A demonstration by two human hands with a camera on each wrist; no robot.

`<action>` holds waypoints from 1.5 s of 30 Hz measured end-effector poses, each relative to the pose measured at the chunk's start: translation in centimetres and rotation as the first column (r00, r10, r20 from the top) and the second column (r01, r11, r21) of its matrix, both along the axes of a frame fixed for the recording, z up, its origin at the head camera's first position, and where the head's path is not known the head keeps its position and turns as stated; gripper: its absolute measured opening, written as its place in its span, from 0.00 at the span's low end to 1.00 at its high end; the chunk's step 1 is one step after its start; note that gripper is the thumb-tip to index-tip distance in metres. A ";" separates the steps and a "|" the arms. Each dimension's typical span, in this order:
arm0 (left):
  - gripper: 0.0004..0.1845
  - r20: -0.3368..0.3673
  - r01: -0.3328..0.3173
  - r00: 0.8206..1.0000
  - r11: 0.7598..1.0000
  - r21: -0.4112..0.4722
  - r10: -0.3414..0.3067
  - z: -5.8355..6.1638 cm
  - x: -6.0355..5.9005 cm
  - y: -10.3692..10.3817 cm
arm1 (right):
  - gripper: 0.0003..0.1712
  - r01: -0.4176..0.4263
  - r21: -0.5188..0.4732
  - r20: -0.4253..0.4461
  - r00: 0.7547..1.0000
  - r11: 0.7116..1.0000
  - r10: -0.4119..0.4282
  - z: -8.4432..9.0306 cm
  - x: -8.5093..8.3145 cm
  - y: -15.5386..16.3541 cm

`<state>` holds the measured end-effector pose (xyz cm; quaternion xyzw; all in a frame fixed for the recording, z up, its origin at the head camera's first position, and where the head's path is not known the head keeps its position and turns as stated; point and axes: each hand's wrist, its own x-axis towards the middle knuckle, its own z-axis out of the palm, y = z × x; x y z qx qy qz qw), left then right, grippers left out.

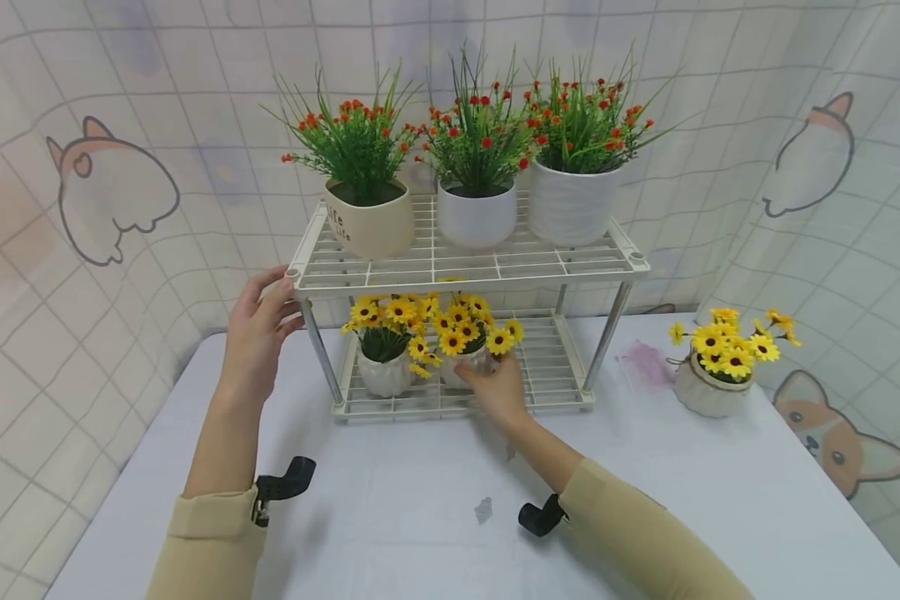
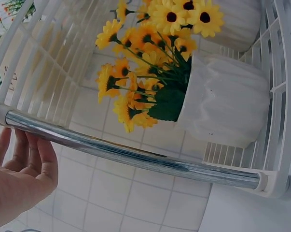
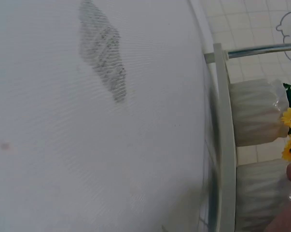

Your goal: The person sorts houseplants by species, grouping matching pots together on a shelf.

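Observation:
My left hand (image 1: 255, 329) holds the upper left corner of a two-tier white wire shelf rack (image 1: 465, 275); in the left wrist view its fingers (image 2: 34, 157) lie against the chrome post (image 2: 131, 152), their tips partly hidden. On the lower tier, my right hand (image 1: 498, 390) grips a white pot (image 1: 461, 367) of yellow flowers (image 1: 461, 325), thumb in front. Only a bit of that hand shows at the right wrist view's edge. Left of it a second white pot (image 1: 385, 373) with yellow flowers stands upright on the same tier.
The upper tier bears a cream pot (image 1: 371, 221) and two white pots, one smaller (image 1: 476, 215) and one ribbed (image 1: 573, 204), all with red flowers and grass. Another potted yellow flower (image 1: 712, 387) stands on the white tabletop (image 1: 420, 500) at right. A patterned curtain (image 1: 195, 108) hangs behind.

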<state>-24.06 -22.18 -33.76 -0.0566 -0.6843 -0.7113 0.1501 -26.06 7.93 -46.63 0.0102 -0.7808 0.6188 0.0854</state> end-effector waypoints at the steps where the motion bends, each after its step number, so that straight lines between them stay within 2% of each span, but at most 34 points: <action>1: 0.26 0.000 -0.001 1.000 1.000 -0.006 0.001 0.0 0.0 0.0 | 0.45 0.002 0.029 0.023 1.000 1.000 -0.003 0.0 0.3 0.3; 6: 0.26 -0.003 0.002 1.000 1.000 -0.011 -0.002 -0.1 -0.1 0.1 | 0.41 -0.011 0.142 0.039 0.999 0.990 0.005 0.0 1.6 1.9; 15: 0.25 -0.002 0.010 1.000 1.000 -0.002 -0.010 -0.3 -0.2 0.2 | 0.28 -0.075 0.175 0.037 0.997 0.982 0.069 0.1 4.4 5.5; 22: 0.26 0.003 0.009 1.000 1.000 0.006 -0.009 -0.3 -0.2 0.2 | 0.19 -0.045 0.207 0.040 0.998 0.977 0.037 -0.1 6.2 8.6; 27: 0.26 0.005 0.000 1.000 1.000 0.007 0.000 -0.2 -0.2 0.3 | 0.18 0.017 0.133 0.060 0.998 0.991 -0.025 0.0 6.6 11.5; 32: 0.26 0.005 0.001 1.000 1.000 0.004 -0.001 -0.1 -0.2 0.4 | 0.21 0.149 -0.001 0.117 0.982 0.989 -0.148 0.1 6.8 14.7; 36: 0.26 0.009 -0.003 1.000 1.000 0.006 0.003 -0.1 -0.3 0.3 | 0.25 0.274 -0.006 0.167 0.948 0.962 -0.269 -0.1 6.9 17.0; 39: 0.25 0.014 -0.008 1.000 1.000 0.019 0.008 -0.1 -0.2 0.2 | 0.28 0.373 0.010 0.212 0.906 0.928 -0.366 -0.3 6.7 18.6; 41: 0.24 0.014 -0.007 1.000 0.999 0.031 0.006 -0.1 -0.1 0.2 | 0.29 0.447 0.009 0.225 0.870 0.894 -0.438 -0.4 6.6 19.6; 45: 0.24 0.006 -0.004 1.000 0.999 0.032 0.004 -0.1 -0.1 0.3 | 0.32 0.606 -0.030 0.257 0.773 0.795 -0.580 -0.8 6.3 21.7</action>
